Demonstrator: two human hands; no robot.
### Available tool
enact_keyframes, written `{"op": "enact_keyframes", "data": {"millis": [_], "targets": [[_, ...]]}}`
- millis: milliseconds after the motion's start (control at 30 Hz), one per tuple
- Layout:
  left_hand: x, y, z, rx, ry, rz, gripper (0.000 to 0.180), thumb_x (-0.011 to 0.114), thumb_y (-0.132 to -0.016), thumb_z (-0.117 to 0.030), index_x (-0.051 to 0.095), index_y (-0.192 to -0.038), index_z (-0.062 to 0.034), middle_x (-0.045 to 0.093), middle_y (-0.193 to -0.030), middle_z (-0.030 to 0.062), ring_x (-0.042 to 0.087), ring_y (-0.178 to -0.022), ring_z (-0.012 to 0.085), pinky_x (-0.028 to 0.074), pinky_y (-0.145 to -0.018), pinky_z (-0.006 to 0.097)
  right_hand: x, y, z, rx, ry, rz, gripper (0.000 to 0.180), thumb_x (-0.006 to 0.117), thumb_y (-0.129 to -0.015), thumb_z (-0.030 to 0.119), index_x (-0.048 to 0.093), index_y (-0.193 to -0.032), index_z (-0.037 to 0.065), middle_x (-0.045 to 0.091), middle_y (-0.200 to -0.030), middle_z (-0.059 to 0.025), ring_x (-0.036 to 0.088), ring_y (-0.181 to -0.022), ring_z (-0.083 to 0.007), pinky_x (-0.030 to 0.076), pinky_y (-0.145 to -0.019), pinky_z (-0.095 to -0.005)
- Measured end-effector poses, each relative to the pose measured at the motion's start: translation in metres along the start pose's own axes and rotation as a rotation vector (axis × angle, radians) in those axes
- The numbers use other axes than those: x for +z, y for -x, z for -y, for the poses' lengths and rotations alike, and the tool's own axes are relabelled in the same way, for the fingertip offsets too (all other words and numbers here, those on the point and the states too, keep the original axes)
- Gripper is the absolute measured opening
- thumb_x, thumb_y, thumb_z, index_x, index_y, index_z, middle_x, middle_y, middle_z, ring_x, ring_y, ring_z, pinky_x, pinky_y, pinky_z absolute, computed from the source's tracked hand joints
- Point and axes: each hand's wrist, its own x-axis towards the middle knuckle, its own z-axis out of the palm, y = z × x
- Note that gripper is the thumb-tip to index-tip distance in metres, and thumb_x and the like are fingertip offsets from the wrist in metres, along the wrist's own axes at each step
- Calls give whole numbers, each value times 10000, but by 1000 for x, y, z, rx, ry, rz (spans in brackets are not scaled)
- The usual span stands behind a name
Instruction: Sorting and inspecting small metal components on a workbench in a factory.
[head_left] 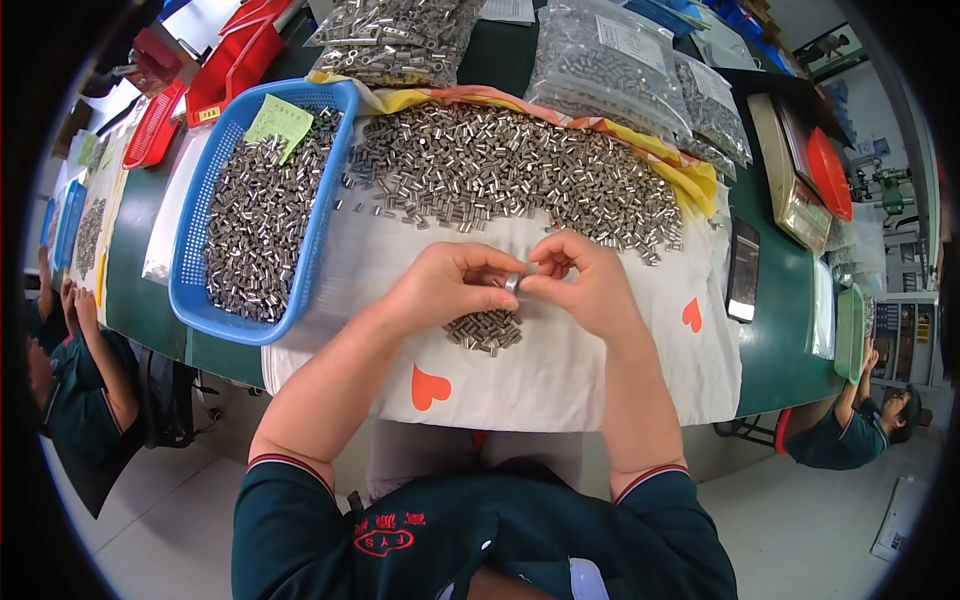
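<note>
My left hand [455,284] and my right hand [588,284] meet over a white cloth [560,375] on the table. A small silvery metal sleeve [512,284] shows at the fingertips of my left hand, pinched between thumb and forefinger. The thumb of my right hand comes up against it from the other side. My right fingers are curled closed, and what they grip is too small to make out. Just below the hands lies a small heap of metal sleeves [484,331]. Beyond them spreads a much larger pile of similar sleeves [500,165].
A blue plastic basket [187,235] of sleeves, with a green paper slip [280,122], stands left. Clear bags of metal parts [610,70] lie at the back. A phone [742,270] rests right of the cloth. People work at both sides, one at far right [850,435].
</note>
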Motion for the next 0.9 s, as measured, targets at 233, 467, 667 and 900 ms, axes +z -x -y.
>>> {"op": "enact_keyframes", "data": {"millis": [233,467,667,900], "targets": [[4,4,-12,-22,-295,98,321,699,-701,2,602,-1007,2,617,-900,9,551,-775,47,466,-696,201,-2,-19,-27,-147,568,-378,85,623,-718,102,629,-799,78,559,-740,-72,550,-708,-248,444,-639,-345],[2,-1,-8,9,-227,84,314,710,-705,-60,614,-1003,-33,613,-823,2,548,-748,53,464,-702,210,2,-19,-29,-212,808,-367,58,629,-690,110,632,-744,90,530,-715,-52,538,-733,-233,434,-683,-352],[-1,1,-8,0,-135,45,319,683,-727,-33,587,-1030,-7,603,-850,5,558,-776,58,472,-718,208,10,-20,-24,-263,734,-380,62,624,-688,83,620,-748,66,562,-749,-55,552,-718,-215,437,-654,-323],[-1,-3,-7,39,54,-56,344,663,-747,-20,546,-1068,23,610,-863,29,577,-790,76,481,-699,197,10,3,6,-22,-119,-53,87,608,-703,-19,600,-779,23,607,-755,-30,556,-676,-94,440,-620,-218]]}}
